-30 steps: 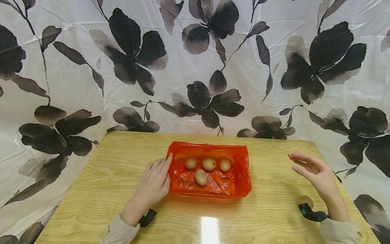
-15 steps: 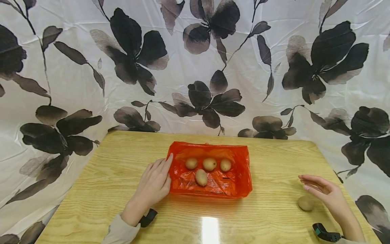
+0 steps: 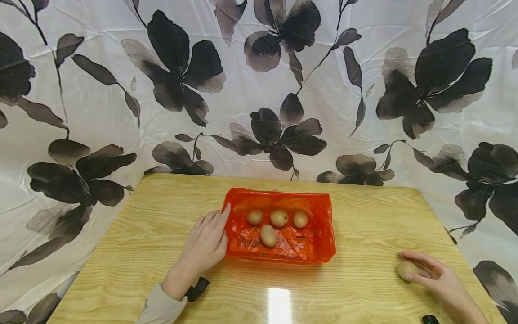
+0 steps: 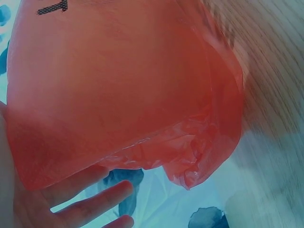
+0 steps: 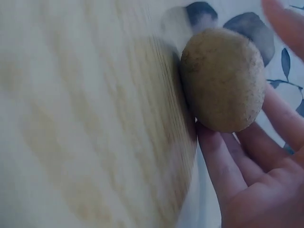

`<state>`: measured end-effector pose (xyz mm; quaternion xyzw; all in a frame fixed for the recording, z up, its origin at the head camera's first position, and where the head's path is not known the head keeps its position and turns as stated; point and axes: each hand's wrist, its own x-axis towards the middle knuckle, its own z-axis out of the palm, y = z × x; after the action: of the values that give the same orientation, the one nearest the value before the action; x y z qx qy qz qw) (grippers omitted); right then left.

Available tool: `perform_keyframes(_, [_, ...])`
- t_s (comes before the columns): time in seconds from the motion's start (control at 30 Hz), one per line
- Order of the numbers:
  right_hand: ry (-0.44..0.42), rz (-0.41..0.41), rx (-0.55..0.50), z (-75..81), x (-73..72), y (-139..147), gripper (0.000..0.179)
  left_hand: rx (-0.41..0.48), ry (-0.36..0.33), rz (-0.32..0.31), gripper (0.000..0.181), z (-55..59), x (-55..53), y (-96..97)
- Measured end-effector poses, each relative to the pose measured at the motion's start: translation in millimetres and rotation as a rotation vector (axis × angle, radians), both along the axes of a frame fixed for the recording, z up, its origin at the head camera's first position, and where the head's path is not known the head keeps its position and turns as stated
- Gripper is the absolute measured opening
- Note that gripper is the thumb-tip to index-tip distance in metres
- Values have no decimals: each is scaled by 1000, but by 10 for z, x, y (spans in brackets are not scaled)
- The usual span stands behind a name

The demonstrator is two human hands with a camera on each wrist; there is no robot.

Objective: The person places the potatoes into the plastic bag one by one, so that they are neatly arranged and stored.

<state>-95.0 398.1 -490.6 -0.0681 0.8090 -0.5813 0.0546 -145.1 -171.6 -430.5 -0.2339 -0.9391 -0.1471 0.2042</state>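
In the head view, a red plastic bag (image 3: 279,259) lies with its mouth spread and several potatoes (image 3: 268,236) inside. My left hand (image 3: 203,243) is at the bag's left side, index finger along the rim, thumb against the outer wall. The left wrist view has the thin red film (image 4: 123,95) between thumb and index finger. Another potato (image 3: 406,270) rests on the table at right. Around it is my right hand (image 3: 435,276). In the right wrist view, fingers (image 5: 232,173) lie beside and behind that potato (image 5: 223,80), and the thumb (image 5: 287,23) stands apart from it.
A light wood-grain table (image 3: 356,292) carries everything. Behind it hangs a white curtain (image 3: 226,90) printed with dark flowers. A bright reflection (image 3: 279,303) shows near the table's front. Black wrist devices (image 3: 197,289) sit at both wrists.
My right hand has come down and toward me, from above the table to the lone potato at right. The left hand and the bag have stayed put.
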Motion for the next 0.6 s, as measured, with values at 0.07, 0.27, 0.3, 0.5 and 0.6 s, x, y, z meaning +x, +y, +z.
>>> perform_keyframes(0.07, [-28,-25,47,-12,23,0,54,-2,3,-2,60,0,1,1])
perform_keyframes(0.27, [-80,-100,114,-19,60,-3,58,-2,15,-1,61,0,-2,3])
perform_keyframes(0.3, [-91,-116,125,-18,66,-9,58,-2,14,0,61,1,-1,4])
perform_keyframes(0.5, [-139,-222,225,11,82,-58,62,-1,14,0,61,0,2,4])
perform_keyframes(0.6, [-152,-248,304,35,78,-87,67,1,15,-2,60,-1,3,2])
